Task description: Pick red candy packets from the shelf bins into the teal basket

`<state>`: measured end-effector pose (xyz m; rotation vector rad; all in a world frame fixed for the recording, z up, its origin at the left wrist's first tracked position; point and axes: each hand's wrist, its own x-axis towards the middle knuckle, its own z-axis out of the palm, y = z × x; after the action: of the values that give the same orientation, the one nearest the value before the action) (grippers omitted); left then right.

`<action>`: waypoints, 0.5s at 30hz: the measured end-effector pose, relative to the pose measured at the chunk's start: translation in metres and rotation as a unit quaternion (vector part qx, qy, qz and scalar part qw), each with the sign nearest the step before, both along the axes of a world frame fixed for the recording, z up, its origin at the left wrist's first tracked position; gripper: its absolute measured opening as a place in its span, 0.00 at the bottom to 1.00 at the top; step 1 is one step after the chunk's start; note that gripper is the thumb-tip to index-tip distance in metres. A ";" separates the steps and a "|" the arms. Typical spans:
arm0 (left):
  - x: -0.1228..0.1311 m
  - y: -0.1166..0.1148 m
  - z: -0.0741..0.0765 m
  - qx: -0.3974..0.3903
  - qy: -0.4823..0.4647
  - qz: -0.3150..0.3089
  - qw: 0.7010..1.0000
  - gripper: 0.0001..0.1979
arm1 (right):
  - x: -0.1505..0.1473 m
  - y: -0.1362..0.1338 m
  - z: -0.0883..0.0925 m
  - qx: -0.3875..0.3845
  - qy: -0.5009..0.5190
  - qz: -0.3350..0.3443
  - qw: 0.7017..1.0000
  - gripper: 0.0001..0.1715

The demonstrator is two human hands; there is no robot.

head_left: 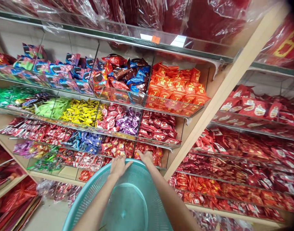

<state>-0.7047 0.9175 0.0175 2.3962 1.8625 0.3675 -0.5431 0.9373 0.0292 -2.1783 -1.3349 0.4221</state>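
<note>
A teal plastic basket (127, 202) stands at the near middle, before the shelves with sweets. The left hand (118, 166) is at its far rim, close to the red packets (118, 147); its thumb is held away from the fingers. The right hand (146, 157) is just to the right, also with the thumb apart. The fingertips are not clear, so I cannot tell if either hand pinches something. Farther to the left lie yellow sweets (81, 112).
</note>
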 end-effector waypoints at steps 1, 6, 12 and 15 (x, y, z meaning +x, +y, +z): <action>0.000 0.000 -0.001 0.003 0.000 0.000 1.000 0.29 | -0.004 0.002 -0.001 -0.002 0.005 -0.021 1.000 0.28; 0.000 0.000 -0.001 0.003 -0.001 0.000 1.000 0.30 | -0.012 0.010 -0.010 0.037 0.078 -0.049 0.995 0.19; -0.001 -0.001 0.004 -0.010 -0.002 -0.006 1.000 0.29 | -0.002 0.007 -0.022 0.105 0.178 -0.046 0.977 0.15; -0.001 -0.002 0.005 -0.012 0.000 -0.006 1.000 0.28 | 0.004 0.002 -0.020 0.138 0.233 -0.044 0.962 0.15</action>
<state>-0.7058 0.9158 0.0230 2.3923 1.8403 0.3427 -0.5388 0.9393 0.0089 -1.7586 -0.9680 0.6280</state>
